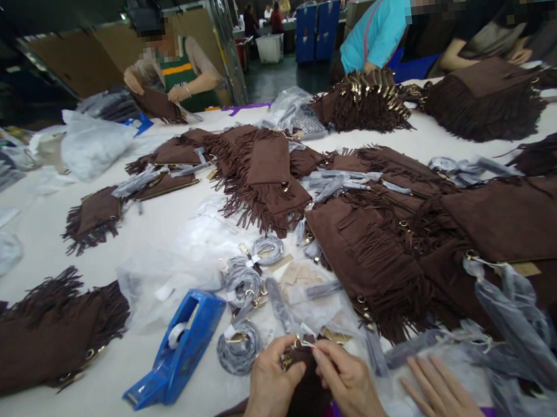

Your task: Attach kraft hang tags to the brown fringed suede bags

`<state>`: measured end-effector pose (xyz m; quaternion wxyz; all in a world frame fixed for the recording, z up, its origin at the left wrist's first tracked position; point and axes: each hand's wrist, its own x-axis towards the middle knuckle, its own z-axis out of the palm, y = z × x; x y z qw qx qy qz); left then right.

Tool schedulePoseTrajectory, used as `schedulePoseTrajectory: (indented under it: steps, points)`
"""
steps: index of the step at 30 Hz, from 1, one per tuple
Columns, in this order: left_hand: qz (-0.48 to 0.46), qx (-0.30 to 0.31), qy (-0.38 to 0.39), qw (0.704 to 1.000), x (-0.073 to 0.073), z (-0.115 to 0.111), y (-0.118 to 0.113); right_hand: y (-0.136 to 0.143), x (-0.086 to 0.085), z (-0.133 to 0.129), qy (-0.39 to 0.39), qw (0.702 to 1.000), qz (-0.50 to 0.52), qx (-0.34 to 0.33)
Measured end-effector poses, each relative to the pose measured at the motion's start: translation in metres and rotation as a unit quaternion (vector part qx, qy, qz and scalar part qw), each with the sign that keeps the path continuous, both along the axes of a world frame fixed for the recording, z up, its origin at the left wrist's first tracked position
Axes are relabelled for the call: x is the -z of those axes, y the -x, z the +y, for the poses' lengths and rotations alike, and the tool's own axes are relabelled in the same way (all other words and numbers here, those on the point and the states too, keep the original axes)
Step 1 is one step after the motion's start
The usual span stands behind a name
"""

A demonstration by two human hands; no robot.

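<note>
My left hand (272, 388) and right hand (344, 381) are pinched shut on the gold clasp (294, 356) of a brown suede fringed bag (299, 405) at the near edge of the counter (94, 400). A third hand (442, 393), someone else's, rests flat to my right. The clasp could slip and snag fringe, and the clear plastic bags (166, 280) beyond hold nothing I can make out.

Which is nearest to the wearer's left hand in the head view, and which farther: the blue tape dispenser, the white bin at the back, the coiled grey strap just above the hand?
From the left hand:
1. Coiled grey strap, just up and left of the hand.
2. Blue tape dispenser, farther left on the table.
3. White bin, far back beyond the table.
</note>
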<state>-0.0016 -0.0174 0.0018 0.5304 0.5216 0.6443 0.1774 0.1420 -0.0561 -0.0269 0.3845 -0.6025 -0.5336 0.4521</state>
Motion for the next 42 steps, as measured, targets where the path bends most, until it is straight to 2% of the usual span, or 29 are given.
schedulePoseTrajectory:
  steps: [4,7,15,21,24,28,36,42]
  points:
    - [-0.015,0.007,-0.003,1.000,0.004,-0.003,0.000,0.003,0.004,0.006,-0.169,0.977,-0.129,-0.015]
    - [-0.021,0.010,-0.012,1.000,0.007,-0.004,0.000,0.004,0.007,0.006,-0.227,0.954,-0.192,-0.024]
    - [0.003,0.021,-0.021,1.000,0.004,-0.005,-0.003,-0.001,0.005,0.006,-0.212,0.930,-0.288,-0.087]
    - [-0.065,0.016,0.001,0.998,0.005,-0.003,0.001,-0.004,-0.002,0.013,-0.198,0.918,-0.318,-0.129]
    - [-0.109,-0.004,0.027,0.994,0.006,0.001,0.003,-0.006,-0.001,0.014,-0.210,0.914,-0.319,-0.133]
    - [-0.102,-0.034,0.060,0.992,0.008,0.007,0.001,-0.007,0.006,0.011,-0.233,0.910,-0.321,-0.119]
    - [-0.085,-0.014,0.062,0.994,0.007,0.015,-0.005,-0.011,0.010,0.013,-0.276,0.883,-0.356,-0.132]
    - [-0.065,-0.020,0.112,0.991,0.010,0.020,-0.010,-0.010,0.010,0.013,-0.280,0.877,-0.365,-0.137]
